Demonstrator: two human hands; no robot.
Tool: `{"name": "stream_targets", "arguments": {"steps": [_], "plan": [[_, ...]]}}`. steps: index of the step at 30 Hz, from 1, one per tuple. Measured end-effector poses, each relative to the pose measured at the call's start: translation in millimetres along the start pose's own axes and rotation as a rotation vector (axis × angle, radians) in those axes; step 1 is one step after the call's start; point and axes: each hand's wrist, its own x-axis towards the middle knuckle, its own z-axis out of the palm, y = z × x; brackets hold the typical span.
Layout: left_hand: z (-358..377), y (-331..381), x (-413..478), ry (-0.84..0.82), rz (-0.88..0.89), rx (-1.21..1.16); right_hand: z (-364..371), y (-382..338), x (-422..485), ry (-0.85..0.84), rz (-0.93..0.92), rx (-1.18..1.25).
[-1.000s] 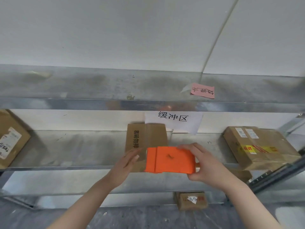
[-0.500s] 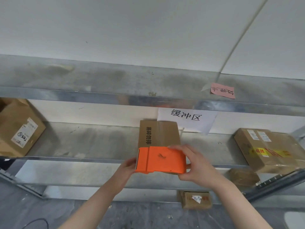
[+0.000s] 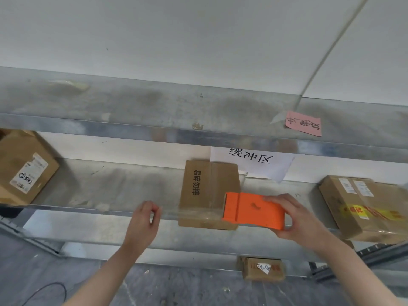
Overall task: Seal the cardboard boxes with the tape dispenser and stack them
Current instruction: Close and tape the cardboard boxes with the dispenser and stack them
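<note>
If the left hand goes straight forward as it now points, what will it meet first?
Probably the front edge of the grey metal shelf, just beyond the left hand; depth is unclear.

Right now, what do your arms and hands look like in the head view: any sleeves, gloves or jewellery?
Both forearms are bare to the frame's lower edge, no sleeve showing. The left hand and right hand are ungloved; no ring, watch or wristband is visible on either.

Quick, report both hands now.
Left hand: pinching the end of the clear tape.
Right hand: gripping the orange tape dispenser.
</note>
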Motion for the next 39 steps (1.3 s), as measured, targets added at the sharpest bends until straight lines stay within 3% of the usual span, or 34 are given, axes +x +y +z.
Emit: {"name": "stream_targets", "arguments": {"steps": [3,6,16,20,22,24,26,29,30,39], "plan": [[7.2,1.5,2.7,-0.022,0.104,0.070,6.3,14.6,0.0,-0.016,-0.004,-0.012],[19.0,-0.2,8.1,-0.035,0.080,0.115,13.0,28.6,0.1,-0.034,0.007,-0.014],[60.6,-3.6,24.9,-0.216,-0.318,-0.029,38.5,55.1,8.9,-0.109,0.082,0.028],[83.3,5.3,27.2,-0.272,-0.604,-0.296,42.9,62.6,13.2,-0.103,0.090,0.087],[88.8,5.7,32.1,-0.210,-0.667,-0.425,43.9,64.2,15.7,-0.093,0.088,0.108],[78.0,7.2,38.0,-0.103,-0.619,-0.511,44.1,65.2,17.5,-0.100,0.082,0.121],[57.4,11.1,40.9,-0.144,-0.394,-0.542,44.6,64.3,17.9,-0.115,0.074,0.124],[43.0,21.3,38.9,-0.607,-0.071,-0.330,44.9,61.7,16.5,-0.109,0.057,0.117],[45.0,17.6,38.0,-0.683,-0.002,-0.222,44.7,61.5,15.1,-0.104,0.051,0.110],[51.7,4.3,41.6,-0.613,0.177,0.011,5.0,82.8,-9.0,-0.054,0.007,-0.035]]}}
